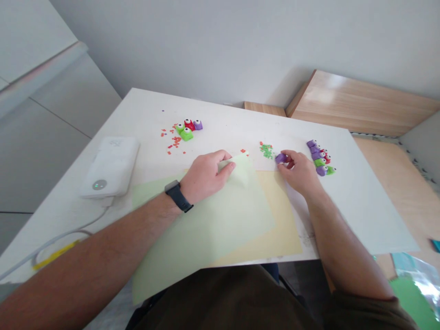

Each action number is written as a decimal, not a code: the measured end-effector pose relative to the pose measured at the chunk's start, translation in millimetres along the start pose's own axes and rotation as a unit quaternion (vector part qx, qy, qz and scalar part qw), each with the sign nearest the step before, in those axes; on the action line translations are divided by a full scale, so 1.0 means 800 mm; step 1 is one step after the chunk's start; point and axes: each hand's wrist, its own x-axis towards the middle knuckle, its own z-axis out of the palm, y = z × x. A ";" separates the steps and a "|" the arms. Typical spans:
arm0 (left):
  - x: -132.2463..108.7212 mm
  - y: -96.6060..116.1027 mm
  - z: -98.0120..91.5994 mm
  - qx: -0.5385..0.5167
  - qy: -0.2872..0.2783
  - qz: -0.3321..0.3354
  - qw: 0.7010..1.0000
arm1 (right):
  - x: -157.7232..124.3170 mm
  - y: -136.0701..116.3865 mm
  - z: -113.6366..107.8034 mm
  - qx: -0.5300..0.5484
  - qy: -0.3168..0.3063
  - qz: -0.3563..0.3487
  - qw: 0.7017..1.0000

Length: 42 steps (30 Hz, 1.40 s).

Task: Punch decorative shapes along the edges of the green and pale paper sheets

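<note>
My left hand (pixel 209 176), with a dark watch on its wrist, pinches the upper edge of a light green paper sheet (pixel 220 220) between thumb and fingers. That edge is lifted and bent near the fingertips. A small purple craft punch (pixel 281 158) is held in the fingertips of my right hand (pixel 299 172), low over the white table, just right of the sheets. Beneath the green sheet lies a pale yellow sheet (pixel 282 220), partly covered. Beside the purple punch is a little heap of green paper cut-outs (pixel 266 150) with a few orange ones.
More craft punches (pixel 187 129) stand at the back left near scattered orange cut-outs (pixel 176 142); another row of punches (pixel 320 158) is at the right. A white power bank (pixel 115 165) with a cable (pixel 68 234) lies on the white table (pixel 227 130) at left.
</note>
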 end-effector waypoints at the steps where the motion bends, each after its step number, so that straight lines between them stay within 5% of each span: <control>1: 0.000 0.000 0.000 -0.001 -0.001 0.001 1.000 | -0.001 0.000 0.000 0.000 0.002 -0.004 1.000; 10: 0.000 0.000 0.000 -0.001 -0.001 0.004 1.000 | -0.004 -0.004 -0.002 -0.008 0.028 -0.022 0.999; 14: 0.000 -0.001 0.000 0.000 -0.002 0.004 1.000 | -0.004 -0.005 -0.002 -0.023 -0.008 -0.025 0.999; 21: 0.001 -0.004 0.001 -0.005 0.000 0.008 1.000 | -0.003 -0.005 -0.004 -0.003 0.056 -0.004 0.998; 26: 0.001 -0.002 0.000 -0.004 -0.001 0.004 1.000 | -0.004 -0.005 -0.004 -0.018 -0.008 -0.021 1.000; 31: 0.000 0.000 0.000 -0.002 -0.002 0.005 1.000 | -0.003 -0.003 -0.004 -0.009 0.042 -0.003 0.999; 36: 0.000 -0.002 0.000 0.000 -0.002 0.006 1.000 | -0.002 -0.001 -0.002 -0.030 -0.012 -0.010 0.999; 42: 0.001 -0.003 0.001 -0.001 -0.003 0.005 1.000 | -0.003 -0.002 -0.002 -0.018 0.022 -0.011 1.000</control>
